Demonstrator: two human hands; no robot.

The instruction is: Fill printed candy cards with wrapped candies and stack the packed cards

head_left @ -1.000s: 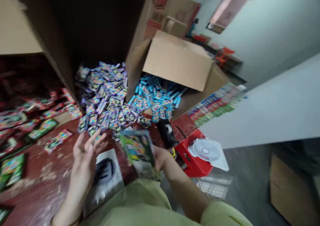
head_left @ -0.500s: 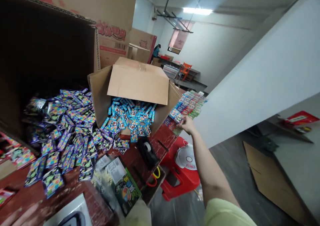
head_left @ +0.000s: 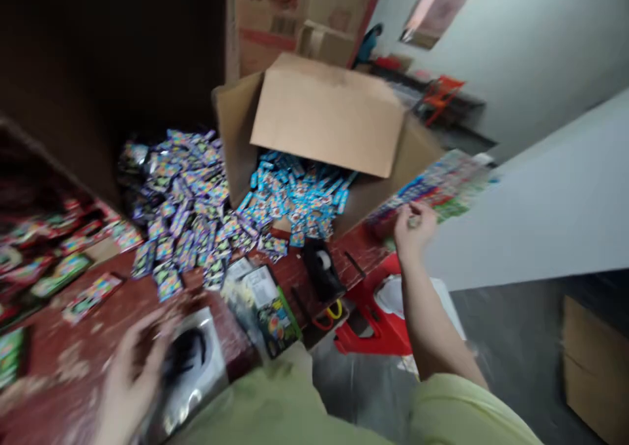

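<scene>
Two hands | left hand (head_left: 128, 373): fingers parted | right hand (head_left: 417, 235): grip unclear | risk: a brush topples neighbouring packet rows (head_left: 459, 184)

Desk (head_left: 113, 301): worn red, pale blotches | near-left pouch (head_left: 199, 366): clear-white, dark round print | left packets (head_left: 93, 294): red, green, multicolour | middle packets (head_left: 187, 202): purple, multicolour print | packets in brown box (head_left: 329, 120): bright blue | stool (head_left: 378, 327) at right: red | far-right chair (head_left: 442, 94): orange | scissors handles (head_left: 335, 310): yellow, red
</scene>
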